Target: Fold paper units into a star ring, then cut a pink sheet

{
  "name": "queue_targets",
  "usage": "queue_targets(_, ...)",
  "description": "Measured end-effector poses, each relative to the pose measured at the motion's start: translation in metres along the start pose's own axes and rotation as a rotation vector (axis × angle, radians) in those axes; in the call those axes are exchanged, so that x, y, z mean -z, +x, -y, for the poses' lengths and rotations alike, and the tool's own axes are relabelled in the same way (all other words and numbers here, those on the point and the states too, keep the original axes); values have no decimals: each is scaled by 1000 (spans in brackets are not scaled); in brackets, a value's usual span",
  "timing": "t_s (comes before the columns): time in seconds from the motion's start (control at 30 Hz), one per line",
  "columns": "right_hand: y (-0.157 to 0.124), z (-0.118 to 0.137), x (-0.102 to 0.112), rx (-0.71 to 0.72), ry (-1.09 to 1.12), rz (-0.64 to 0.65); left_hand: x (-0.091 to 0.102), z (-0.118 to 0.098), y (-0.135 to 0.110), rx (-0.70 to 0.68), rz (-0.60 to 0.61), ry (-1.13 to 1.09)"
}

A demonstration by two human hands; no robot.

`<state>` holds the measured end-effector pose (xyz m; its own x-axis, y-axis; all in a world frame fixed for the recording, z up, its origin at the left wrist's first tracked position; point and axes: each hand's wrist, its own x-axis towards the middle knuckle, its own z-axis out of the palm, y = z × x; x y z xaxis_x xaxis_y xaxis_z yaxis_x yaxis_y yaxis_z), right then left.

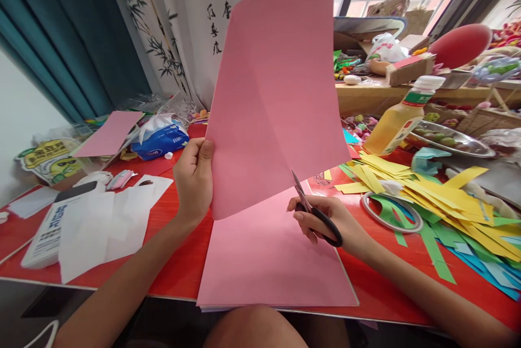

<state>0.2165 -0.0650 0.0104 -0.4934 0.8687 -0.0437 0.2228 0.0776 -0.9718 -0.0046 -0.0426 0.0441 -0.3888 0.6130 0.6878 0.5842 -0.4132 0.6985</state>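
Observation:
A large pink sheet of paper (277,82) stands raised in front of me, tilted. My left hand (195,179) pinches its left edge between thumb and fingers. With fingers through the black handles, my right hand (325,220) grips a pair of scissors (303,196). Their metal tips point up and meet the sheet's lower edge; whether the blades are apart is hard to make out. Below the raised sheet, a stack of pink paper (277,266) lies at the front of the red table (179,266).
Yellow strips (439,196), green and blue strips and a tape roll (393,212) lie on the right. Behind them stand a juice bottle (393,120) and a metal bowl (451,139). White sheets (109,228), a tissue pack (160,136) and another pink sheet (109,133) are on the left.

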Motion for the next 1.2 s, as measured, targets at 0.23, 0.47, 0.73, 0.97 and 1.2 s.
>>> queue_targets(0.23,-1,0,0,14,-17,-2,0,0,0,3,-10,8)
queue_targets(0.47,-2,0,-1,26,-30,-8,2,1,1,6,16,-28)
queue_targets(0.73,-2,0,-1,44,-41,-7,3,-1,0,14,25,-50)
queue_targets(0.97,-3,-1,0,51,-29,9,3,0,1,2,36,-56)
queue_targets(1.2,-3,-2,-1,57,-36,3,1,0,1,-19,1,-89)
